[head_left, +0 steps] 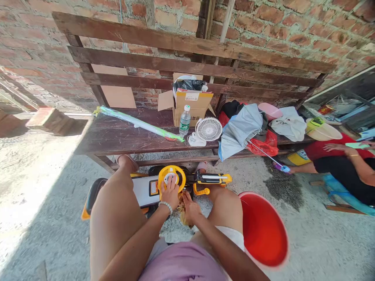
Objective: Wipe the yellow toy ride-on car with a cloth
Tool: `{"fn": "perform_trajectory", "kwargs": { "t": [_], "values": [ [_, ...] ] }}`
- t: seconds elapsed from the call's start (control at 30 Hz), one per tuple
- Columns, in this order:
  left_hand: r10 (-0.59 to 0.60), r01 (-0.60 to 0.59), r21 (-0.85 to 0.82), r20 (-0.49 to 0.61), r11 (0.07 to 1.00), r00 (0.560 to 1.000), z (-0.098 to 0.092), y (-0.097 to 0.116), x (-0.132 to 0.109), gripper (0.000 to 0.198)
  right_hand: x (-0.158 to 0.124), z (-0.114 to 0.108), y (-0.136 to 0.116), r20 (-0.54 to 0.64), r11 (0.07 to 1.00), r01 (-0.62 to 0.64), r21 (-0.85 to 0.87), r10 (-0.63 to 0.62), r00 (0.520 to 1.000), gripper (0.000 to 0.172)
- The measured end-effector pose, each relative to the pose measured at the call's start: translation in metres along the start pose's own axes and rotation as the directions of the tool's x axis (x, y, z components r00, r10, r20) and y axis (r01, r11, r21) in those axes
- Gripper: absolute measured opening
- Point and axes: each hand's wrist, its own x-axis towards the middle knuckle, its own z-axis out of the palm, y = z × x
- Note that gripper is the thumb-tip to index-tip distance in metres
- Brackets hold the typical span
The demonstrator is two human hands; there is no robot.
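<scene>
A child's ride-on toy vehicle in yellow, black and white (143,192) stands on the ground between my knees. My left hand (170,192), with a beaded bracelet at its wrist, grips the vehicle's yellow steering wheel (181,174), its fingers over the white hub. Just to the right, my right hand (191,208) is closed on a shaggy brownish-yellow scrubber (185,218), close below the wheel. Part of the scrubber is hidden by the fingers. A yellow arm with a black and white bar (212,178) extends right from the vehicle.
A red basin (265,230) stands by my right knee. On the wooden bench (123,134) are a wrapped long pole (140,123), a water bottle (184,121), a white fan (209,129), a cardboard box (191,105) and a silver umbrella (241,130). A person (342,156) sits at right.
</scene>
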Motion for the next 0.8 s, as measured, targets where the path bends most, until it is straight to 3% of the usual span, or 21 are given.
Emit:
{"fn": "perform_trajectory", "kwargs": {
  "t": [0.1,0.2,0.33,0.4,0.47,0.6,0.8],
  "values": [
    [0.009,-0.009,-0.001,0.013,1.0,1.0,-0.003,0.0,-0.001,0.044,-0.027,0.002,0.009,-0.033,0.986,-0.128,0.109,0.132,0.991,0.074],
    [0.012,-0.012,-0.005,0.007,1.0,1.0,-0.004,0.0,-0.003,0.044,-0.04,-0.022,0.015,-0.134,0.984,-0.125,0.128,0.142,0.981,0.07],
    [0.023,-0.023,0.0,-0.032,1.0,0.999,-0.001,0.0,-0.002,0.043,-0.028,-0.068,0.015,-0.351,0.993,-0.109,-0.038,0.089,0.932,0.058],
    [0.025,-0.025,-0.003,-0.051,1.0,0.998,0.001,0.0,-0.001,0.043,-0.011,-0.079,0.01,-0.357,0.973,-0.178,-0.147,0.116,0.927,0.043],
    [0.029,-0.029,-0.011,-0.061,1.0,0.998,0.002,-0.001,-0.001,0.043,0.011,-0.079,0.002,-0.296,0.943,-0.238,-0.233,0.164,0.941,0.031],
    [0.034,-0.037,-0.034,-0.072,0.999,0.997,0.004,-0.002,-0.001,0.043,0.041,-0.059,-0.011,-0.221,0.924,-0.262,-0.277,0.204,0.954,0.04],
    [0.015,-0.018,-0.054,-0.054,0.998,0.998,0.007,-0.002,0.002,0.044,0.034,-0.041,0.01,-0.258,0.94,-0.101,-0.325,0.014,0.966,0.034]
  ]
}}
